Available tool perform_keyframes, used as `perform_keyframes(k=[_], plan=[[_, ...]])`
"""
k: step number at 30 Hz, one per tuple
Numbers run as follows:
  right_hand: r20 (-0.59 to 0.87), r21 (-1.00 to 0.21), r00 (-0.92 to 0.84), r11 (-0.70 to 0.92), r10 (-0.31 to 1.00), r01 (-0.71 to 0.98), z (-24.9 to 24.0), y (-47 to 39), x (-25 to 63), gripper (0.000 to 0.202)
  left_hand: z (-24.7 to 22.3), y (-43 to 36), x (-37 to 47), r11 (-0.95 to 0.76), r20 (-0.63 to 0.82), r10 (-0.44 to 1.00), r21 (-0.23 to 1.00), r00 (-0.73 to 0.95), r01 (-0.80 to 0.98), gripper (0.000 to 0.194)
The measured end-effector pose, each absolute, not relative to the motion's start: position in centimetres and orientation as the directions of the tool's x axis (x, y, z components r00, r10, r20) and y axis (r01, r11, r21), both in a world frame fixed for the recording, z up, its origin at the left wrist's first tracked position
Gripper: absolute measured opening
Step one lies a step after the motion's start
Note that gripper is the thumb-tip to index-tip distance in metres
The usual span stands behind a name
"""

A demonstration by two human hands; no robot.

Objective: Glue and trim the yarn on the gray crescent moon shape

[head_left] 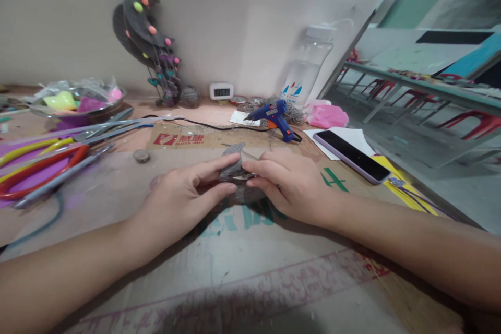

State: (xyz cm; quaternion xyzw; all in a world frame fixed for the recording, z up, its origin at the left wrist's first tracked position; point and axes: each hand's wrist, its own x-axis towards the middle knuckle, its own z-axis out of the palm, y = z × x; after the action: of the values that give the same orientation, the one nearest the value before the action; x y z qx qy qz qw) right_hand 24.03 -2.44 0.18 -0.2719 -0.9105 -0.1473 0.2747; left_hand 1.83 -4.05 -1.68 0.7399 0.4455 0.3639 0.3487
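Observation:
Over the cardboard sheet [164, 261], my left hand [182, 195] and my right hand [299, 182] meet at a small grey piece [231, 171] that looks wound with yarn. My left thumb and fingers pinch its left side. On the other side, my right thumb and index finger grip it, close to a thin strand [250, 156] that rises from the top. The fingers cover much of the piece, so its full shape is hidden. Just behind the hands lies a blue glue gun [274, 115], its nozzle pointing left.
Scissors with red handles [43, 172] and a yellow-handled tool [35, 151] lie left. A metal bowl [97, 107] of packets stands behind them. At the back are a digital clock [221, 92], grey yarn [293, 115] and a water bottle [305, 68]. A phone [352, 156] lies right.

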Motion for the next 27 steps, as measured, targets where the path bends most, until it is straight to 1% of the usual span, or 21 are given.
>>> perform_keyframes(k=[7,12,19,27], plan=[[0.587,0.128,-0.707,0.817,0.395,0.563,0.30,-2.35,23.95,0.018,-1.54,-4.11,1.90,-0.312,0.170,0.930,0.834,0.326,0.456,0.046],[0.581,0.117,-0.707,0.818,0.403,0.563,0.35,-2.49,23.85,0.020,-1.47,-4.19,1.93,-0.340,0.180,0.914,0.828,0.364,0.445,0.046],[0.566,0.094,-0.706,0.817,0.426,0.569,0.28,-2.56,23.90,0.020,-1.57,-4.14,1.93,-0.338,0.185,0.914,0.839,0.361,0.426,0.047],[0.571,0.108,-0.707,0.815,0.418,0.569,0.24,-2.55,23.97,0.019,-1.44,-4.28,1.94,-0.334,0.177,0.916,0.834,0.360,0.439,0.047]])
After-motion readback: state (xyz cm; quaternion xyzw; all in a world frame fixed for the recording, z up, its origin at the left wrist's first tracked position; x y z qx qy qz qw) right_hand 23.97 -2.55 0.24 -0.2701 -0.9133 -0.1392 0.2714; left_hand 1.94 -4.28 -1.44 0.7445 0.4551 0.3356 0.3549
